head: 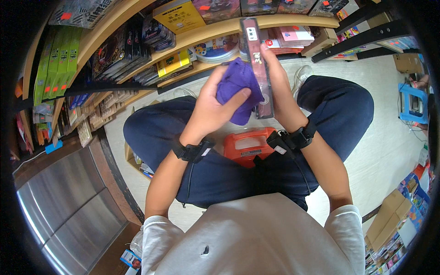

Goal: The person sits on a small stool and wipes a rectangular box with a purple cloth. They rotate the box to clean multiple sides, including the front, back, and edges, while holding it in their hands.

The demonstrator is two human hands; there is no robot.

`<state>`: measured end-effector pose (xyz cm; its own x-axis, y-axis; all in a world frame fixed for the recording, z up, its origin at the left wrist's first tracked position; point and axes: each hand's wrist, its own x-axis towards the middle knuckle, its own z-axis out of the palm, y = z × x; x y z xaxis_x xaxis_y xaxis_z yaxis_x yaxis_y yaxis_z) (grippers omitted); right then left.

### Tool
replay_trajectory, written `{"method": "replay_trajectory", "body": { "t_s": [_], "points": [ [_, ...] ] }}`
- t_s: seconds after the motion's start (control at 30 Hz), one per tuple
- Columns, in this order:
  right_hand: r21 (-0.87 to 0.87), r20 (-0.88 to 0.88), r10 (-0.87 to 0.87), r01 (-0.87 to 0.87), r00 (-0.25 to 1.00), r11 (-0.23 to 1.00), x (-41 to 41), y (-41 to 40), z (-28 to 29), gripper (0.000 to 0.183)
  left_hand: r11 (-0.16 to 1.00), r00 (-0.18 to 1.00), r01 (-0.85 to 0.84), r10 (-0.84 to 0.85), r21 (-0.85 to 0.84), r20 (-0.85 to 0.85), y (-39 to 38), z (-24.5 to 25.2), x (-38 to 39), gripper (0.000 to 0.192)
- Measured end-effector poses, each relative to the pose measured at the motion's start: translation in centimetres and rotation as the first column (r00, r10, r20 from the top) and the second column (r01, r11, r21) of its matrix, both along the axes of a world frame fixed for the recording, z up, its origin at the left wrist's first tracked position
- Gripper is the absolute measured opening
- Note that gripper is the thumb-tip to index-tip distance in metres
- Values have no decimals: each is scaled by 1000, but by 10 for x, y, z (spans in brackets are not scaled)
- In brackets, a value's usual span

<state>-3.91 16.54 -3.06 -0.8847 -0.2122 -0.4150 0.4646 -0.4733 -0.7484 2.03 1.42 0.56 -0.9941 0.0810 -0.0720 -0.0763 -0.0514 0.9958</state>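
Note:
My left hand (pixel 215 106) grips a bunched purple cloth (pixel 237 89), its thumb lying across the front. The cloth touches the left side of a flat, dark reddish box (pixel 257 68) that bears writing and looks shrink-wrapped. Along the box's right side, my right hand (pixel 280 82) holds it upright, narrow side towards me. Below both hands, a red-orange plastic stool (pixel 249 144) with an opening in its top stands between my legs. Each wrist wears a black strap with a small device.
Wooden shelves (pixel 192 39) with boxed games curve ahead and to the left. Green boxes (pixel 58 65) stand at far left, above a metal-panelled door (pixel 72 206). A blue plastic stool (pixel 412 103) and a cardboard box (pixel 388 220) are on the right.

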Motion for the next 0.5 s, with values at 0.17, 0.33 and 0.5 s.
{"method": "replay_trajectory", "body": {
  "t_s": [0.17, 0.33, 0.5],
  "points": [
    [-30, 0, -3, 3, 1000, 1000, -6, 5, 3, 47, 996, 997, 74, -74, -41, -14, 8, -5, 4, 45],
    [-249, -44, -51, 38, 998, 968, -14, 9, 11, 49, 997, 997, 82, -82, -1, -4, 13, -4, 4, 52],
    [-384, -62, -181, 143, 982, 912, -16, 9, 26, 49, 976, 983, 164, -175, -145, -63, 12, -6, 0, 44]
  ]
}}
